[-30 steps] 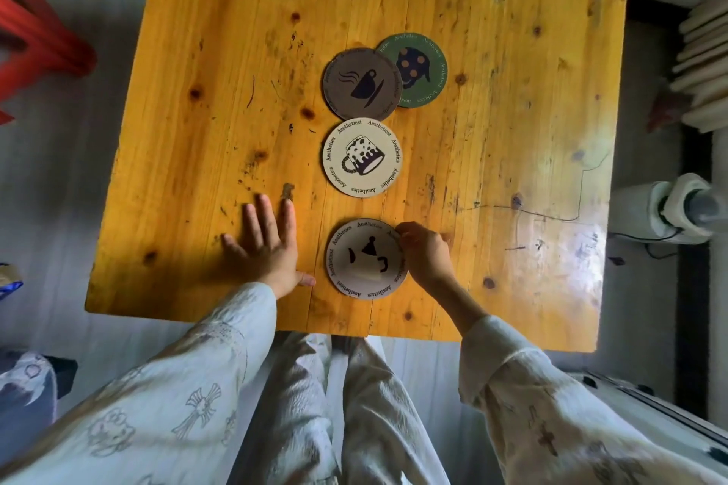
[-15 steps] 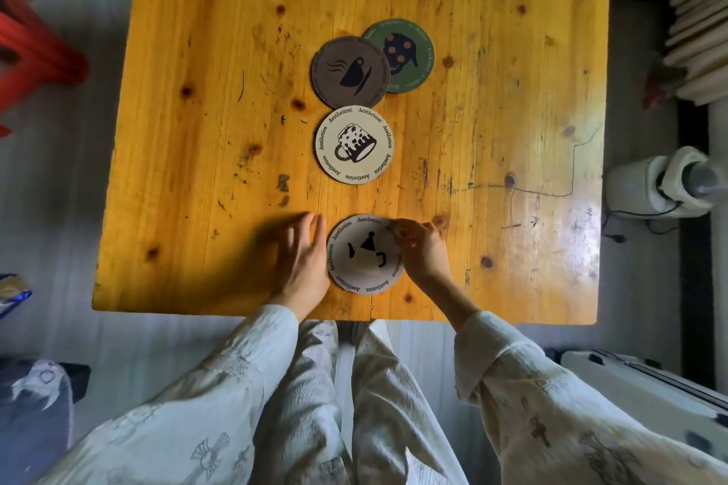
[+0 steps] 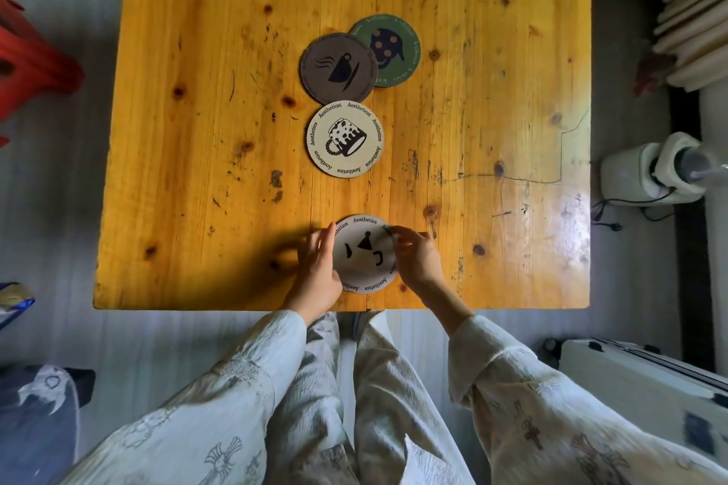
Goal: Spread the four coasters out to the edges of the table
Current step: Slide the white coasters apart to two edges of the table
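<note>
Near the front edge of the yellow wooden desk (image 3: 197,130) lies a pale round coaster with a teapot drawing (image 3: 364,253), and both hands meet on it. The left hand (image 3: 317,268) stands on its edge at the left rim of this coaster, with the fingers (image 3: 321,238) held close together and pointing away from the person, touching the rim. The right hand (image 3: 417,258) is at the right rim, and its fingers (image 3: 400,234) are curled and pinch the edge of the coaster at the upper right side. Whether the coaster is lifted a little or lies flat, I cannot tell.

Further up, around the middle of the desk, a cream coaster with a spotted mug (image 3: 345,139) lies flat, well apart from the hands. Just above it is a brown coaster with a steaming cup (image 3: 338,68), which touches or almost touches the cream one. A green coaster with a dotted pot (image 3: 390,47) lies to the upper right of the brown one and is partly covered by it.

Pale printed sleeves (image 3: 244,386) come up from the bottom of the view. On the floor, a red stool (image 3: 31,63) stands left of the desk, and a white appliance with a cable (image 3: 654,169) stands on the right side.
</note>
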Demonstrator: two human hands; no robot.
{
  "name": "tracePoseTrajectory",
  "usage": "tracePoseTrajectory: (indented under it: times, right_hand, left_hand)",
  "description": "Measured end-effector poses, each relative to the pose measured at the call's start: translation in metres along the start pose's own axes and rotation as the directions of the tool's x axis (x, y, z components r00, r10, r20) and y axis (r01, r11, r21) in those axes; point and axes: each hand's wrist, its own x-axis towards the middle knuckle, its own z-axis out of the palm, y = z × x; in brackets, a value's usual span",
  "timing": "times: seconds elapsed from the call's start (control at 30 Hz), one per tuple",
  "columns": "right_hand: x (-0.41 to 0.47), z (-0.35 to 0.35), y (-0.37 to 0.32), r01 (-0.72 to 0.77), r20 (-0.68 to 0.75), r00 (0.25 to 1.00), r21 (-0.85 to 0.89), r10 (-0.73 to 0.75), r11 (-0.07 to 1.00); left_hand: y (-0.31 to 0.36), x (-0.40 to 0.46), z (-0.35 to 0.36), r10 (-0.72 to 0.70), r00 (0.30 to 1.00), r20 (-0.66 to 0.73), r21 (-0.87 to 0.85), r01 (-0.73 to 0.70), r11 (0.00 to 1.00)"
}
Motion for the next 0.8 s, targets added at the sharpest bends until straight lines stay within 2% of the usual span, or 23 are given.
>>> tracePoseTrajectory:
  times: [0.43, 0.8]
  right_hand:
    - [-0.011, 0.003, 0.007, -0.047, 0.012, 0.999, 0.095, 0.046, 0.994]
    - [-0.018, 0.007, 0.010, -0.061, 0.012, 0.998, 0.093, 0.060, 0.994]
  left_hand:
    - [-0.012, -0.022, 0.009, 0.020, 1.000, 0.023, -0.036, -0.019, 0.999]
    - [-0.012, -0.029, 0.009, 0.055, 0.996, 0.068, 0.023, -0.056, 0.998]
